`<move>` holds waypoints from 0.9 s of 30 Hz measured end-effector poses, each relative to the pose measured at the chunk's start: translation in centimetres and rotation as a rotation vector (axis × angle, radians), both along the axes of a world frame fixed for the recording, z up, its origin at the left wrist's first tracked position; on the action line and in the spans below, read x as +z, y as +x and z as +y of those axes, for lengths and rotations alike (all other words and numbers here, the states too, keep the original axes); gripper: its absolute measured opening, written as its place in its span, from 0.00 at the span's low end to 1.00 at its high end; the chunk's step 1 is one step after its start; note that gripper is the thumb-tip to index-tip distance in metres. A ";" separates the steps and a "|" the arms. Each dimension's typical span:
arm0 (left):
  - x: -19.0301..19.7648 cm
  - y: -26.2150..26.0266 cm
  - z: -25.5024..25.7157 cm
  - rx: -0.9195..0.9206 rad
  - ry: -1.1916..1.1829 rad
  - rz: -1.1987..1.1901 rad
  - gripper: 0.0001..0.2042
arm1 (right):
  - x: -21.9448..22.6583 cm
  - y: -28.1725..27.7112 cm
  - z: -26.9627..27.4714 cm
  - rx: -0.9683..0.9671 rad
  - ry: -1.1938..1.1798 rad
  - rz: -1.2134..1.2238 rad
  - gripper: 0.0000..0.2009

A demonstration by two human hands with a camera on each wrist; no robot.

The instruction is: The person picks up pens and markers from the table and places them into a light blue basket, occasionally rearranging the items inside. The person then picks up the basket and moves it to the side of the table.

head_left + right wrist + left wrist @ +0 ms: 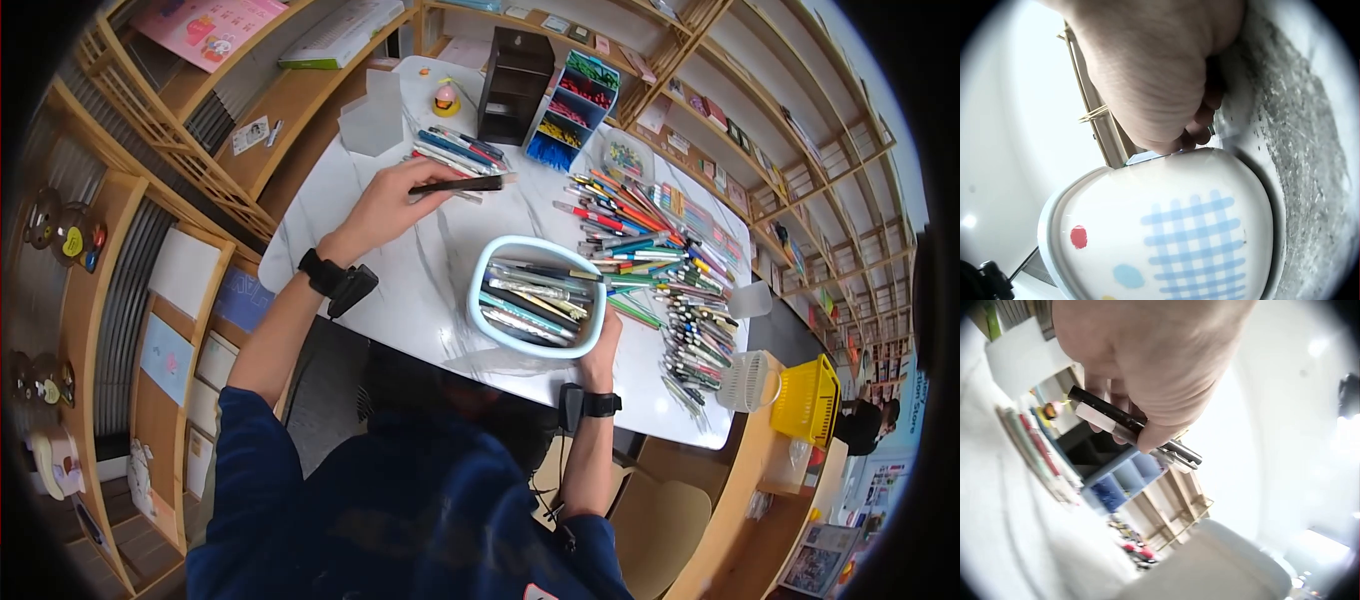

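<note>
My left hand [400,200] pinches a black pen [1100,406] and a pale-capped pen [1097,417] side by side between thumb and fingers, above the table's left half. Beyond that hand lies a row of pens [455,150]. A tub with a pale blue rim [475,290] stands near the table's front edge, with several pens [535,300] lying in it. My right hand [602,350] rests at the tub's right side; in the right wrist view its fingers bend against the white wall [1116,206], which bears a blue check print. The thumb there is hidden.
A large heap of loose pens and pencils [650,250] spreads over the table's right side. At the back stand a dark brown organiser [512,85], a blue sectioned box [545,150] and a small toy [446,98]. White [745,382] and yellow baskets [805,400] sit beyond the right edge.
</note>
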State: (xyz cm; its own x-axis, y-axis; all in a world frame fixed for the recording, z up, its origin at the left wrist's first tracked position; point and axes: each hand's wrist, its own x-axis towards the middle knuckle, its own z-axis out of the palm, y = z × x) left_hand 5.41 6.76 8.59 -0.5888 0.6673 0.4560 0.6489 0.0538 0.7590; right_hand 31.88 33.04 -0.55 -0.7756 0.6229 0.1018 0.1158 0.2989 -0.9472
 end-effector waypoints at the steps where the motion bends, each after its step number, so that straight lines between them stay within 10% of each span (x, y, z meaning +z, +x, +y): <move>1: 1.8 1.2 0.3 -0.016 -0.049 -0.060 0.11 | 0.2 0.0 -0.1 0.007 0.002 0.009 0.16; 11: 4.3 10.4 3.6 -0.523 -0.316 0.199 0.10 | -0.5 0.1 0.1 0.020 -0.089 0.069 0.18; 27: 4.0 10.5 3.6 -0.405 -0.444 0.118 0.11 | -0.3 -0.1 0.0 0.043 -0.092 0.075 0.20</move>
State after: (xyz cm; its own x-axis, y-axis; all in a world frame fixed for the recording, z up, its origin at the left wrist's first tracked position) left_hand 15.93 10.36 12.58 -0.2110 0.9689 0.1292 0.7620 0.0802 0.6426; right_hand 31.75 33.08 -0.80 -0.7943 0.5984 0.1050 0.0320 0.2138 -0.9763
